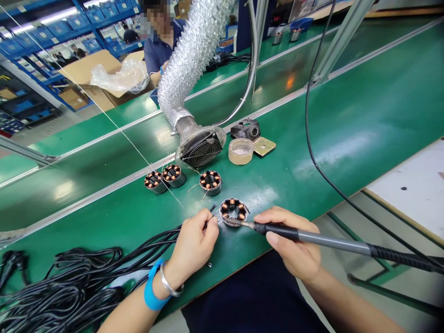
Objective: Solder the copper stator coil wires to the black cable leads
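Observation:
My right hand (294, 240) is wrapped round a soldering iron (333, 241), whose tip touches the near rim of a round motor stator (233, 201) with copper coils. Left of that stator, my left hand (199, 238) pinches the end of a black cable (212, 208), and thin wires run between the fingers and the stator. More black cables (152, 245) trail off behind my left hand. Three other stators stand farther back: one (210, 184) by itself, and two (174, 176) (155, 183) side by side.
A fume duct (190, 55) with a fan grille (203, 150) hangs over the green bench (277, 171). Behind the stators are a tape roll (240, 152), a sponge plate (264, 146) and a dark holder (245, 129). A large cable pile (69, 282) lies left. A person (161, 41) is across the bench.

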{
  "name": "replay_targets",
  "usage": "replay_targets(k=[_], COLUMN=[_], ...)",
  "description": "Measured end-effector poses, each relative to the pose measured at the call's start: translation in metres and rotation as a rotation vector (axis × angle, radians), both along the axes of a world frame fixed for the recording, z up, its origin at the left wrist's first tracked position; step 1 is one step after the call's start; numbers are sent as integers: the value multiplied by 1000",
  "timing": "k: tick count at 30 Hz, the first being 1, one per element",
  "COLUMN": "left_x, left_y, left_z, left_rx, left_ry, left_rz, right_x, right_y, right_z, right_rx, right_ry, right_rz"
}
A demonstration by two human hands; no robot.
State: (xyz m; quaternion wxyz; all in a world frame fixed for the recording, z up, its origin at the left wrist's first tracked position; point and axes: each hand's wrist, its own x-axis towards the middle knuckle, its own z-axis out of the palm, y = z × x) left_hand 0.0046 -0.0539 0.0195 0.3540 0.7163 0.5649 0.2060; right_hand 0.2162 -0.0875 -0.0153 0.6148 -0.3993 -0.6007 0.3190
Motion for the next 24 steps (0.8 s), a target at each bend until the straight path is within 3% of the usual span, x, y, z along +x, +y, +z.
replay_targets(k=[9,17,24], left_x=[0,0,0], left_y=[0,0,0], left_z=[0,0,2], left_rx=[6,11,8], left_ry=[0,25,28], left_rz=[-6,-37,-43], right_x=[-4,-16,-12], right_y=[1,-7,-9], right_z=[11,20,21], right_rx=[71,274,261], right_ry=[-103,-230,-205], right_rz=[48,15,1])
